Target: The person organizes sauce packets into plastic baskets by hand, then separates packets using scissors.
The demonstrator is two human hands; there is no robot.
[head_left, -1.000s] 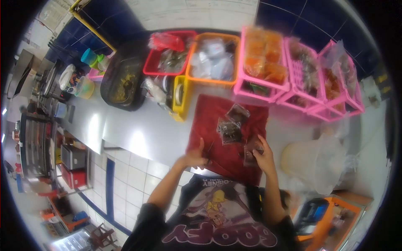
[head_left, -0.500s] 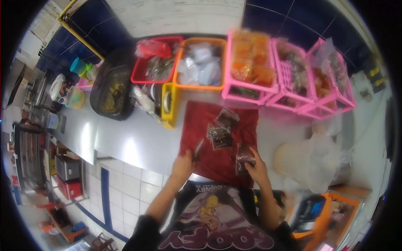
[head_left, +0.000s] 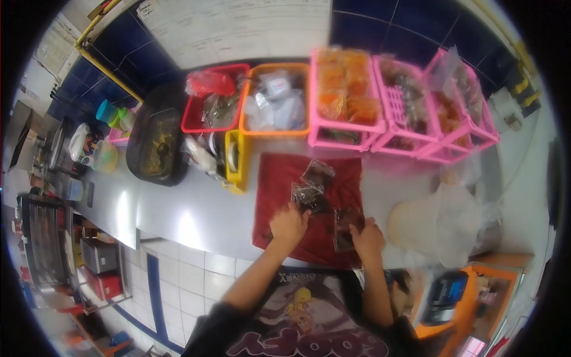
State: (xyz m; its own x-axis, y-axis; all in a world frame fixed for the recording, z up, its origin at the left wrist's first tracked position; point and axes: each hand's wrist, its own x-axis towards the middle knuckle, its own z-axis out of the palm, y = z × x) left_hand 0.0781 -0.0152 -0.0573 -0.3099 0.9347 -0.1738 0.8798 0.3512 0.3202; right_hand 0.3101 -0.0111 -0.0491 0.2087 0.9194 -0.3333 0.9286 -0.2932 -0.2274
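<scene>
My left hand (head_left: 288, 226) is at the lower-left edge of a small stack of clear packets with dark contents (head_left: 310, 199), its thumb and index finger closed on the edge of one. Another dark packet (head_left: 319, 174) lies just above the stack. To the right, my right hand (head_left: 369, 239) pinches the edge of a separate clear packet (head_left: 343, 228), thumb against its right side. Everything here rests on a dark red cloth (head_left: 273, 178).
Along the back stand a black tub (head_left: 156, 143), a red basket (head_left: 216, 122), an orange basket (head_left: 276, 128), a yellow holder (head_left: 236, 160) and pink baskets (head_left: 348, 140) with bagged goods. A large pale container (head_left: 416, 223) is at right, an orange unit (head_left: 470, 297) below it.
My left hand has moved up and right from the cloth's lower-left part to the packet stack. My right hand stays at its packet. The view has shifted slightly.
</scene>
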